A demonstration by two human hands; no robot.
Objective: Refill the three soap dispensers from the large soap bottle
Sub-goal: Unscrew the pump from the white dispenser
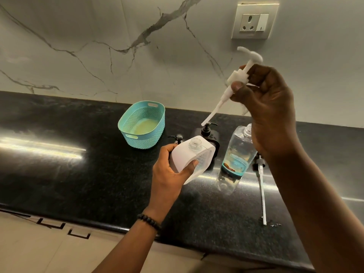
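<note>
The person's left hand (171,170) is gripping a white soap dispenser (194,156) above the black countertop (78,174), tilting it with its uncapped neck facing up and toward the camera. The right hand (269,113) is raised well above it, its fingers closing around the collar of a white pump (234,79), whose dip tube is slanting down and to the left. The tube's tip is hanging just over a dark dispenser (208,133) standing behind the white one, and the pump top of 1 more dark dispenser (177,137) is showing beside the left hand. The large clear soap bottle (235,158) is standing uncapped on the counter beneath the right wrist, with its own long pump (261,184) lying just beside it. A teal basket (143,125) is sitting farther back, near the marbled wall (98,46).
</note>
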